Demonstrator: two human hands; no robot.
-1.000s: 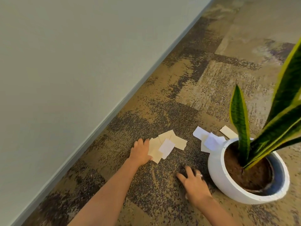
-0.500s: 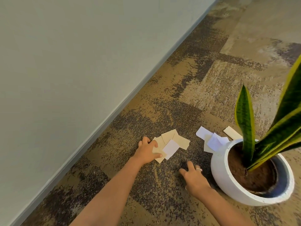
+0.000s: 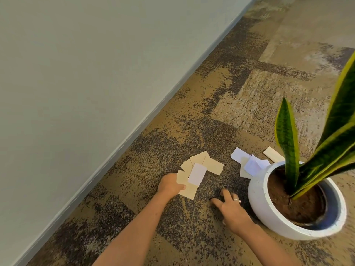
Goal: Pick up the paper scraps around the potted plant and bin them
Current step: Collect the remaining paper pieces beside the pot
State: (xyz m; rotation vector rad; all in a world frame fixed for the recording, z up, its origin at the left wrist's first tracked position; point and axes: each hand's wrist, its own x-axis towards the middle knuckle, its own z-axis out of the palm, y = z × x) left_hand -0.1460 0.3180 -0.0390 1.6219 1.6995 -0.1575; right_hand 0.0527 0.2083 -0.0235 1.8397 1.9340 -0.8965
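Down on a mottled brown carpet (image 3: pixel 192 227), a person's left hand (image 3: pixel 171 184) pinches the near edge of a fanned cluster of tan paper scraps (image 3: pixel 199 166), thumb pressed on the lowest sheet, with one white scrap (image 3: pixel 196 173) lying on top of the fan. At roughly three o'clock from that hand, the right hand (image 3: pixel 231 210) rests on the carpet with fingers loosely spread and holding nothing, a ring visible on one finger. A white pot (image 3: pixel 269 212) holding a snake plant (image 3: pixel 288 143) stands just beside it. More white scraps (image 3: pixel 249 163) lie against the pot's rim at about eleven o'clock, and a tan strip (image 3: pixel 273 154) sits at twelve. A pale wall (image 3: pixel 86 73) runs diagonally along the left.
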